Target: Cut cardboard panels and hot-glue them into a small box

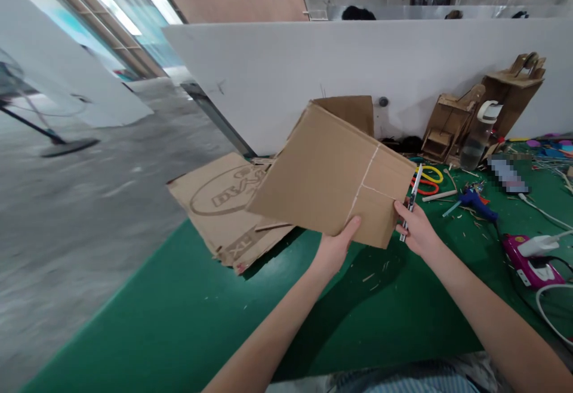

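Observation:
A flat brown cardboard piece (313, 172) with white scored lines is held tilted above the green table. Its bottom edge is gripped by my left hand (333, 250), thumb on the front face and fingers hidden behind. At the right edge, my right hand (416, 226) holds a utility knife (412, 199) with its blade pointing up, and the thumb touches the cardboard. Behind and left of the held piece lies printed cardboard (233, 202) marked XL, partly covered. Another brown piece (353, 111) shows behind the top edge.
The green table (170, 315) has a blue glue gun (477, 202), scissors (425, 185), a phone (508, 173), a magenta power strip (528, 262) and cables at right. A bottle (478, 136) and cardboard structures (452, 124) stand by the white partition (268, 71).

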Demonstrator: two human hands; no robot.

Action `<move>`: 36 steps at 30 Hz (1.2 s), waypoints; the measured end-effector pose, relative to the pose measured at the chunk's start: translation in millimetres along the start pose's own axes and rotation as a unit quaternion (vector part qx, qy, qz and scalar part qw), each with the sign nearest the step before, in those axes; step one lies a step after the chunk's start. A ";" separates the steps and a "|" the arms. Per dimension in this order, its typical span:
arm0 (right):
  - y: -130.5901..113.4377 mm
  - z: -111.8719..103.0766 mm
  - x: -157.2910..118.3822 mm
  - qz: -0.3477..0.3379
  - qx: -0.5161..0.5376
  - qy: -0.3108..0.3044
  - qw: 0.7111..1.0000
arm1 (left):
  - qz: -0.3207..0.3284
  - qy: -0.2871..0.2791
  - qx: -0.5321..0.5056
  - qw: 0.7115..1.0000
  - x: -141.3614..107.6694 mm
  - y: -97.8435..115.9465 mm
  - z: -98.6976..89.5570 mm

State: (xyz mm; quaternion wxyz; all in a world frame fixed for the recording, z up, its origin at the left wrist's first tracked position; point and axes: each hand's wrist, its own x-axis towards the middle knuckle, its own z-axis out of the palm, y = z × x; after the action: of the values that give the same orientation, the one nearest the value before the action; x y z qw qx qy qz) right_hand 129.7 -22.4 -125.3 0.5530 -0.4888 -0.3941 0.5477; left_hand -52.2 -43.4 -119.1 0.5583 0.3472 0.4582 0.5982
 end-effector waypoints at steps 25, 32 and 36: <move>-38.9 -60.4 119.9 -0.070 -0.784 0.023 0.617 | -0.007 0.007 -0.068 0.998 26.7 39.1 -43.6; -55.4 -67.4 110.5 -0.095 -0.756 0.065 0.644 | 0.005 0.026 -0.084 0.996 28.1 37.6 -44.9; -57.5 -80.5 97.5 -0.075 -0.637 0.066 0.765 | 0.043 0.048 -0.114 0.991 35.0 36.0 -48.6</move>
State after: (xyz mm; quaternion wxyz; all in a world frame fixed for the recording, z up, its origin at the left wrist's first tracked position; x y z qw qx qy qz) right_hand 229.3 69.9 -96.1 0.1787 -0.7324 -0.6502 0.0944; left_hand -114.6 -15.1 -105.3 0.5453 0.2713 0.3978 0.6862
